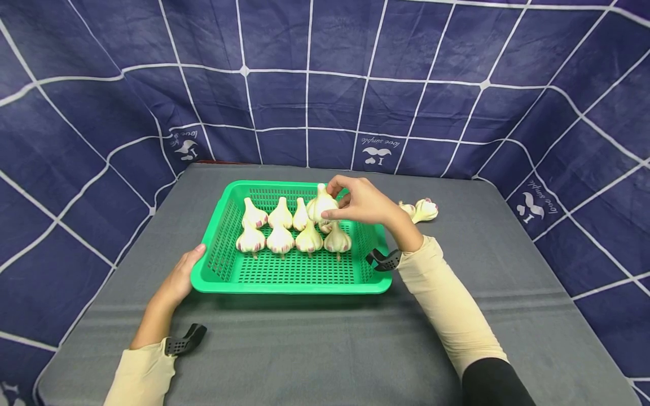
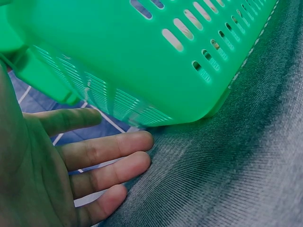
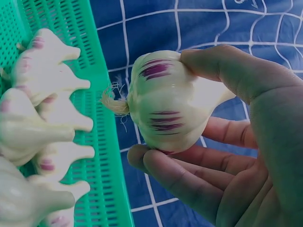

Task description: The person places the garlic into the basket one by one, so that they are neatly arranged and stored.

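My right hand point(image 1: 367, 202) pinches a garlic bulb point(image 3: 163, 106) between thumb and fingertips, above the right part of a green plastic basket point(image 1: 294, 288). The bulb is white with purple streaks; its roots point away from the palm in the right wrist view. Below it, several garlic bulbs point(image 1: 280, 241) stand in two rows in the basket, necks toward the back; the held bulb partly hides the far row's right end. At the basket's left rim rests my left hand point(image 1: 179, 277), its fingers point(image 2: 111, 150) extended and spread beneath the rim, next to the basket's outer wall.
More garlic bulbs point(image 1: 425, 210) lie on the grey cloth point(image 1: 315, 349) right of the basket, partly behind my right wrist. A blue curtain with white grid lines point(image 1: 325, 101) encloses the table at the back and both sides.
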`<state>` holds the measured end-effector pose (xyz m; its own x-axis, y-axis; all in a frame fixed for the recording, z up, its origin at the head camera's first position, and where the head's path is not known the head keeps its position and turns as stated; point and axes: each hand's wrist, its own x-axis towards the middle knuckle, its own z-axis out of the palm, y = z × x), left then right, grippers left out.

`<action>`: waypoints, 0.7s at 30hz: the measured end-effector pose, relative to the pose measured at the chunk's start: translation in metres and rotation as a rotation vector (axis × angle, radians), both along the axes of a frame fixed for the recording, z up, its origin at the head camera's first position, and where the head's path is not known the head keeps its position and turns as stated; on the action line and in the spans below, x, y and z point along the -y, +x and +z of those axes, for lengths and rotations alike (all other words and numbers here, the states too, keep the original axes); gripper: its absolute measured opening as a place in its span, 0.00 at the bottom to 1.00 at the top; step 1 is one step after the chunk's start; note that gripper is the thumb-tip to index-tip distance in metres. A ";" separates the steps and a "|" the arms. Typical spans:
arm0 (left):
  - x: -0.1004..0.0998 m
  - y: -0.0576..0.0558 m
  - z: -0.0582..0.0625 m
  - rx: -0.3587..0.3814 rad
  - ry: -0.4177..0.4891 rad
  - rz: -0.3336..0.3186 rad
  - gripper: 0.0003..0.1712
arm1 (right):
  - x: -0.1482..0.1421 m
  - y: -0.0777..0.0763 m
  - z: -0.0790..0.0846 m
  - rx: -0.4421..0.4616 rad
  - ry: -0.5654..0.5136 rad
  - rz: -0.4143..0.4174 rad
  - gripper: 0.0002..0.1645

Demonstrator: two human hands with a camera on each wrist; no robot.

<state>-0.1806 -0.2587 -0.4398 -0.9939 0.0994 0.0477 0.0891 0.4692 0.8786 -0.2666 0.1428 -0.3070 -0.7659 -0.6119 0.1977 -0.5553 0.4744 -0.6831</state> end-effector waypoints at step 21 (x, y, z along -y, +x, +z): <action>0.000 0.000 0.000 -0.022 0.067 -0.041 0.33 | 0.052 -0.013 -0.002 0.015 0.018 0.089 0.23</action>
<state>-0.1810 -0.2584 -0.4401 -0.9877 0.1356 0.0778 0.1269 0.4049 0.9055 -0.2794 0.0908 -0.3088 -0.7114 -0.6807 0.1748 -0.5855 0.4364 -0.6832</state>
